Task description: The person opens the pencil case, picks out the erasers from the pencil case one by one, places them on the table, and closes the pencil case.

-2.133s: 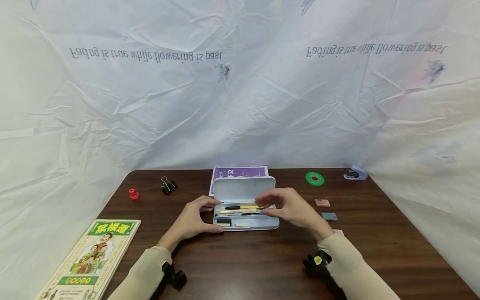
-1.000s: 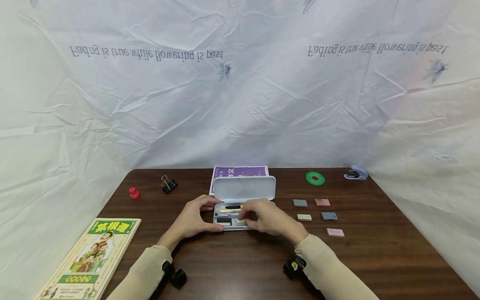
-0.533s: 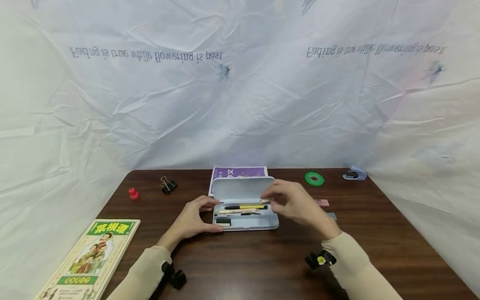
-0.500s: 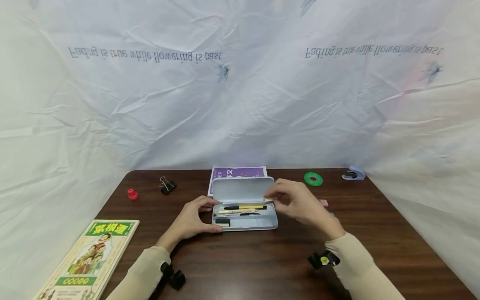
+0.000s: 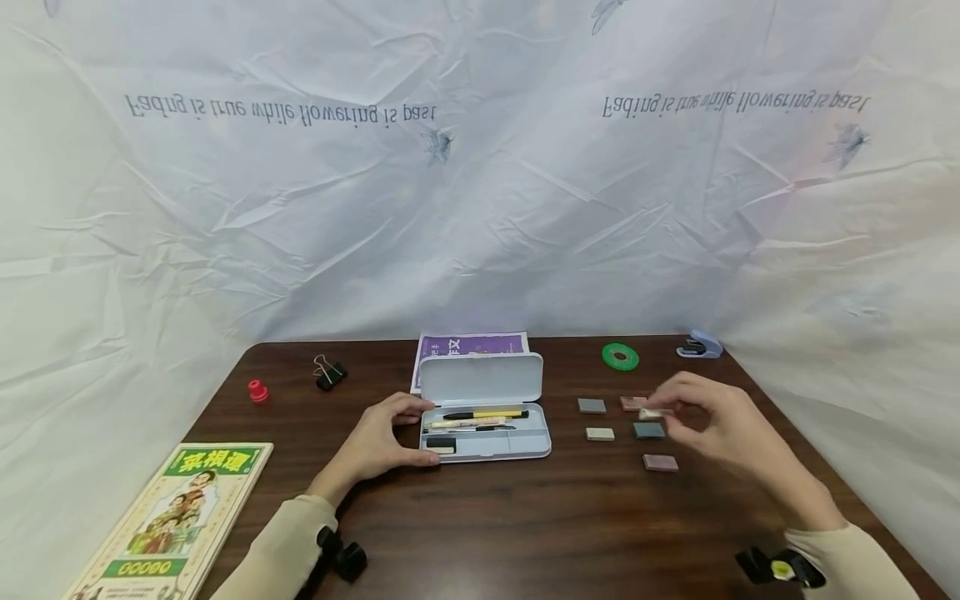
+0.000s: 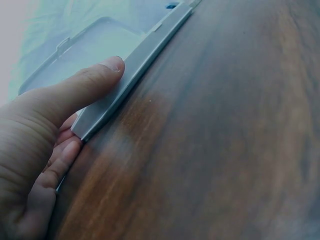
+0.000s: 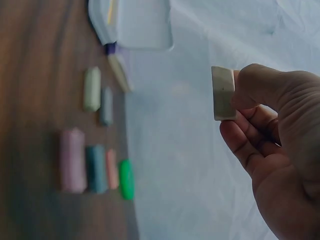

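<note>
A pale grey pencil case lies open at the table's middle, its lid raised behind it. Inside are a black and yellow pen, a cream pencil and a dark eraser. My left hand grips the case's left end; its thumb lies on the front rim of the case. To the right, my right hand pinches a small cream eraser above several erasers on the table. In the right wrist view the cream eraser is held on edge at the right hand's fingertips.
Erasers lie right of the case: grey, pink, cream, dark grey, pink. Behind are a green tape roll, a stapler, a purple booklet, a binder clip and a red cap. A book lies front left.
My right hand reached into the case's front compartment, lifted out the cream eraser and carried it right, over the loose erasers. The left hand stayed on the case.
</note>
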The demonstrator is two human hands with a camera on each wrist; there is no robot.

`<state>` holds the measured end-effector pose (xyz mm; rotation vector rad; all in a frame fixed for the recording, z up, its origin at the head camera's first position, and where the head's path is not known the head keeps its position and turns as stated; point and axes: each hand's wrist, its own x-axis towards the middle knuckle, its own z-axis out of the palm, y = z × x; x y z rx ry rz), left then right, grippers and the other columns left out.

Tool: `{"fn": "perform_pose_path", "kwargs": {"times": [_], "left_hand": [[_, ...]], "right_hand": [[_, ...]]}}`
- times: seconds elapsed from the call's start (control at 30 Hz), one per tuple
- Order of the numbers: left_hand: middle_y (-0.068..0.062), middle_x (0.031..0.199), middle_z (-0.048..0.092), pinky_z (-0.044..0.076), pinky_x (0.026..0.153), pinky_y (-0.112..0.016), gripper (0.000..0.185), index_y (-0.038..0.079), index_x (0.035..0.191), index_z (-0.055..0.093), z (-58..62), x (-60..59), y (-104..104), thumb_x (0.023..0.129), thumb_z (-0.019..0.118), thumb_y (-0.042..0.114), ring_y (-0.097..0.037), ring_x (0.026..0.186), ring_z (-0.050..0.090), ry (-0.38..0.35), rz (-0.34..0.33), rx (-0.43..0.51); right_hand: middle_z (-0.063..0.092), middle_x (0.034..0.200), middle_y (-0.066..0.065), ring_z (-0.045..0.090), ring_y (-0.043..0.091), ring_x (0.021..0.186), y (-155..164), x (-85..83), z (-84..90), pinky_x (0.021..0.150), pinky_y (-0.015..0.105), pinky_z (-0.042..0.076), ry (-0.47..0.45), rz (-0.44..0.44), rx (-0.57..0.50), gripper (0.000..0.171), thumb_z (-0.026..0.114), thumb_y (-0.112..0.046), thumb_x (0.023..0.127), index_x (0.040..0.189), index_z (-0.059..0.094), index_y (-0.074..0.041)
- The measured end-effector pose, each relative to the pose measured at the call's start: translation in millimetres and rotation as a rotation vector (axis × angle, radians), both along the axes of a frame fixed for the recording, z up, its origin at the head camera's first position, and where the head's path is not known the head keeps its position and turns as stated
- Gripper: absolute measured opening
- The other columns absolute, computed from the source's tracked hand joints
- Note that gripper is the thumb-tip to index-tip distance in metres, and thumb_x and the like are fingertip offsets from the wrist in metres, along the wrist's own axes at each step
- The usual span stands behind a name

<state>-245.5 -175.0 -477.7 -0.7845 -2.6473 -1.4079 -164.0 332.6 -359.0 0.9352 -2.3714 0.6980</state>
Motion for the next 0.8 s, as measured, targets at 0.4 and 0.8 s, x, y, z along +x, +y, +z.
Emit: {"fn": "perform_pose_path", "kwargs": {"times": [0.4, 0.8], "left_hand": [[0.004, 0.141, 0.070, 0.062, 0.111, -0.039, 0.079, 0.022, 0.141, 0.074, -0.1, -0.8, 0, 0.073, 0.107, 0.047, -0.021, 0.125, 0.072, 0.003, 0.002, -0.007], [0.002, 0.140, 0.070, 0.062, 0.111, -0.043, 0.079, 0.020, 0.141, 0.074, 1.1, 1.8, 1, 0.075, 0.106, 0.048, -0.023, 0.126, 0.072, 0.004, 0.001, -0.008]], "right_hand": [[0.074, 0.109, -0.013, 0.067, 0.003, 0.088, 30, 40.6, -63.6, 0.073, 0.015, 0.056, -0.215, -0.098, -0.050, 0.058, 0.088, 0.020, 0.080, 0.110, 0.081, -0.029], [0.071, 0.108, -0.016, 0.065, 0.002, 0.085, 32, 43.4, -83.6, 0.066, 0.018, 0.055, -0.273, -0.095, -0.019, 0.057, 0.091, 0.016, 0.080, 0.107, 0.081, -0.033]]}}
